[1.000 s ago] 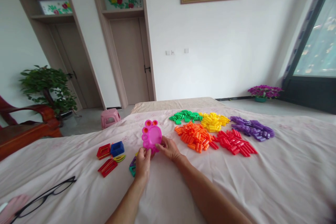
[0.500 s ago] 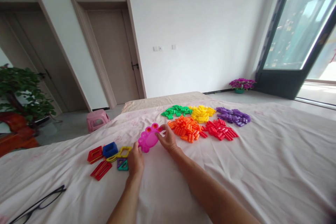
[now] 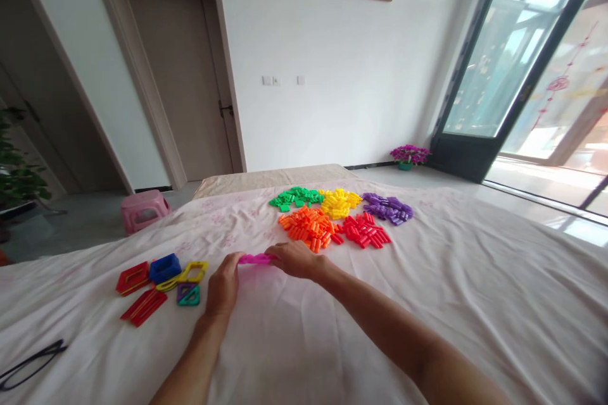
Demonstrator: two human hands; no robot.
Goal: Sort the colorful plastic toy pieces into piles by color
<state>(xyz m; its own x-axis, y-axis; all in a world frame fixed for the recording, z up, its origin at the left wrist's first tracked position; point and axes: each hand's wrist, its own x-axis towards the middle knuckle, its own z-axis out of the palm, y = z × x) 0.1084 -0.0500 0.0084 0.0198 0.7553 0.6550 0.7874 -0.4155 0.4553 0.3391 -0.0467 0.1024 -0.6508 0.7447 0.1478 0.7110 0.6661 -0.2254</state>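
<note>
A pink plastic piece (image 3: 255, 259) is held between both hands, seen nearly edge-on as a thin strip above the cloth. My left hand (image 3: 224, 281) grips its left end, and my right hand (image 3: 294, 259) is closed on its right end. Beyond the right hand lie piles of orange pieces (image 3: 308, 226) and red pieces (image 3: 365, 231). Behind these are green (image 3: 297, 197), yellow (image 3: 339, 203) and purple (image 3: 388, 208) piles.
Left of my hands lie red tiles (image 3: 144, 307), a blue piece (image 3: 164, 269), a yellow frame (image 3: 194, 272) and a teal triangle (image 3: 189, 295). Black glasses (image 3: 33, 364) rest at the lower left. A pink stool (image 3: 145, 209) stands beyond the cloth (image 3: 370, 323).
The pink piece has been tipped from showing its broad face to nearly edge-on, with both hands still on it. The view has shifted to the right.
</note>
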